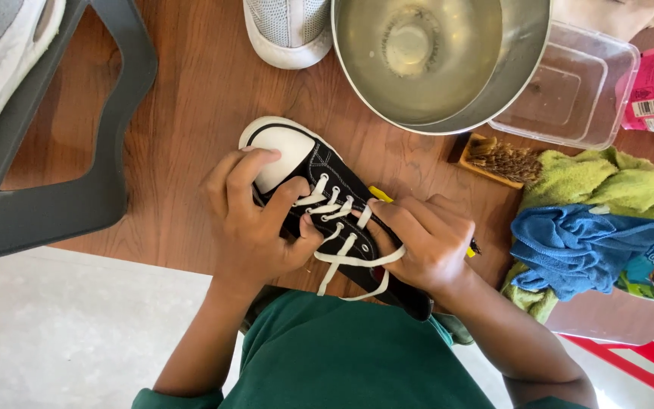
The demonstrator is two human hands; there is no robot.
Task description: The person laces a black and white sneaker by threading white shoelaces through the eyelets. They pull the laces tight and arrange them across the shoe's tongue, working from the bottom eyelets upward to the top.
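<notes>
Fingers of both hands are working the white lace [351, 257] of a small black canvas shoe [327, 204] with a white rubber toe. The left hand [255, 220] is closing around the shoe's forepart, thumb pressing by the lower eyelets, steadying it on the near edge of the wooden table [191, 113]. The right hand [429, 242] is pinching the lace near the upper eyelets, fingertips pulled in tight on it. As I judge it, the lacing is standing well along: several crossings are already lying across the tongue, while loose ends are trailing toward the ankle, untied. Under the right hand something yellow [380, 195] is showing, too hidden to name. Farther out, a scrubbing brush [497, 159], a green cloth [607, 182] and a blue cloth [577, 246] are lying to the right, with a steel bowl [524, 45], a clear plastic tub [592, 91] and a white shoe [285, 34] beyond.
</notes>
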